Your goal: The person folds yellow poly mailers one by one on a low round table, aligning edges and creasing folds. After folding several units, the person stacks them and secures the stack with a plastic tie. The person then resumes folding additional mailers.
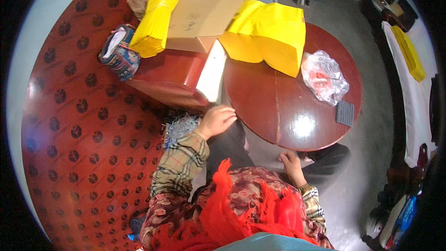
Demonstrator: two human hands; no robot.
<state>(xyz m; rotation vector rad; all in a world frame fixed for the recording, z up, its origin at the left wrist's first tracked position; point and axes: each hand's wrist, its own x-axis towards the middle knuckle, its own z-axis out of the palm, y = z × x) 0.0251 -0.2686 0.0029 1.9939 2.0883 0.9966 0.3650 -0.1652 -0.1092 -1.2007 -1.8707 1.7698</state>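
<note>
My left hand (218, 120) is raised beside the left edge of a round, red-brown wooden table (258, 101). Its fingers are loosely bent and a little apart, with nothing visible between them. Just beyond the fingertips lies the near end of a long white stack (212, 73), which looks like paper. Yellow sheets (268, 31), apparently paper, lie folded over the far side of the table. Below the table's front edge, my right hand (292, 167) hangs over my lap with curled fingers. Nothing shows in it, though its palm is hidden.
A red-brown box-like piece (163, 73) stands left of the table, bearing a cardboard box (202, 17), a yellow bundle (155, 21) and a patterned fabric bag (120, 52). A clear plastic bag (324, 76) and dark textured pad (345, 113) lie on the table's right side.
</note>
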